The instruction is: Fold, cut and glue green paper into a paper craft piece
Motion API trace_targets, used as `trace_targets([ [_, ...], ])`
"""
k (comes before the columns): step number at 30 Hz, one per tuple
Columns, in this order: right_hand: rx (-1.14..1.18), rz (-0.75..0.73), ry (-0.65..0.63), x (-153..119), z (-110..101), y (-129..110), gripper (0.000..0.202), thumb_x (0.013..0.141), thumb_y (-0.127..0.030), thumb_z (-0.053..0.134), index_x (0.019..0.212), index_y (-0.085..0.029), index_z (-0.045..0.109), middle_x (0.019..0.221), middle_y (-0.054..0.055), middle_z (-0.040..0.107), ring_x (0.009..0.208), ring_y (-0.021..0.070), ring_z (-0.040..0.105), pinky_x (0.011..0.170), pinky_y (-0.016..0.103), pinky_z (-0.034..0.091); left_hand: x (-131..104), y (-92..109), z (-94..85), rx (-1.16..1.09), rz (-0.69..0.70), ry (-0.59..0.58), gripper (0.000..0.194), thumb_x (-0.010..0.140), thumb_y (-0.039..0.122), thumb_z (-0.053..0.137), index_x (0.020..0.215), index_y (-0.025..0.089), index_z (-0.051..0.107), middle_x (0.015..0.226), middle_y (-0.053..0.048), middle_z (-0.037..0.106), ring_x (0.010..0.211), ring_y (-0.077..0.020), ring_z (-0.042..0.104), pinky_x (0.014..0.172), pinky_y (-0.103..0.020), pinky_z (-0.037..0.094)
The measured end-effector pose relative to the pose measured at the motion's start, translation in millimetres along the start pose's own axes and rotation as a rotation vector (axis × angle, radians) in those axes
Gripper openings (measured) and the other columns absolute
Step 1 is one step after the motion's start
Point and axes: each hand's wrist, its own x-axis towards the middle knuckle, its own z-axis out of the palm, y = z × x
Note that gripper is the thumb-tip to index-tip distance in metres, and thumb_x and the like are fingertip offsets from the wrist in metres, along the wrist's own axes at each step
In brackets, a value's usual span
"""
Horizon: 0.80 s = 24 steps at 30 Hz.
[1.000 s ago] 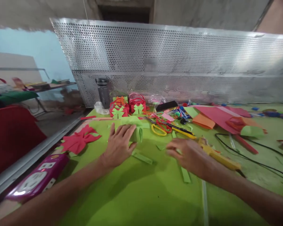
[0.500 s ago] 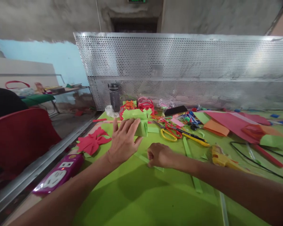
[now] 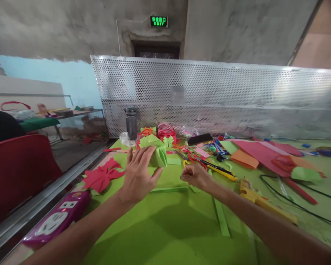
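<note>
My left hand (image 3: 139, 176) is at a folded light-green paper bag (image 3: 159, 157), its fingers against the bag and its thumb near the lower edge. The bag leans to one side, and part of it is hidden behind the fingers. To the right, my right hand (image 3: 194, 176) is closed in a pinch; whatever it may hold is too small to make out. A narrow green paper strip (image 3: 169, 189) lies between and below the hands. A red paper flower (image 3: 103, 175) rests left of my left hand.
Scissors (image 3: 186, 163) and a yellow-and-black cutter (image 3: 223, 172) lie beyond my right hand. A yellow glue gun (image 3: 264, 202) with a black cable is by my right forearm. A purple power strip (image 3: 59, 219) sits at the left edge. A bottle (image 3: 131, 124) stands at the back.
The view has tipped upward. The green bag has gone from upright to leaning. My right hand has shifted right, away from the bag, and the narrow strip lies more level.
</note>
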Motion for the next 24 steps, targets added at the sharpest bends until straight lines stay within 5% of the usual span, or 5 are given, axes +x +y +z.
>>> trace_targets([
  [5, -0.162, -0.075, -0.182, 11.1, -0.4, -15.7, 0.018, 0.066, -0.022, 0.063, 0.082, -0.015, 0.067, 0.077, 0.003, 0.068, 0.068, 0.0138, 0.059, 0.056, 0.021, 0.04, 0.1, -4.4, 3.6, 0.037, 0.024, -0.021, 0.053, 0.076, 0.024, 0.06, 0.124, 0.021, 0.038, 0.116, -0.011, 0.058, 0.11, -0.0267, 0.052, 0.104, -0.052, 0.024],
  [9, -0.324, -0.061, -0.31, 22.7, 4.4, -36.3, 0.024, 0.058, -0.021, 0.07, 0.081, -0.015, 0.07, 0.077, 0.006, 0.07, 0.069, 0.0186, 0.061, 0.055, 0.023, 0.04, 0.9, -3.7, -0.1, 0.045, 0.051, -0.032, 0.05, 0.077, 0.025, 0.059, 0.123, 0.019, 0.04, 0.116, -0.012, 0.058, 0.111, -0.0264, 0.051, 0.105, -0.052, 0.023],
  [15, -0.46, -0.09, -0.366, 24.5, 8.1, -53.7, 0.017, 0.072, -0.025, 0.059, 0.079, -0.015, 0.072, 0.073, 0.008, 0.07, 0.066, 0.018, 0.062, 0.053, 0.023, 0.036, 3.9, 0.1, -7.7, 0.041, 0.067, -0.008, 0.049, 0.078, 0.025, 0.058, 0.123, 0.018, 0.04, 0.115, -0.012, 0.058, 0.111, -0.0257, 0.052, 0.104, -0.051, 0.025],
  [24, -0.539, -0.158, -0.419, 22.1, 4.5, -53.7, 0.013, 0.069, -0.018, 0.062, 0.077, -0.014, 0.071, 0.075, 0.008, 0.07, 0.068, 0.0178, 0.062, 0.054, 0.023, 0.035, 6.0, 5.3, -11.2, 0.028, 0.089, 0.013, 0.049, 0.075, 0.022, 0.061, 0.121, 0.017, 0.042, 0.113, -0.012, 0.06, 0.108, -0.026, 0.053, 0.103, -0.051, 0.025],
])
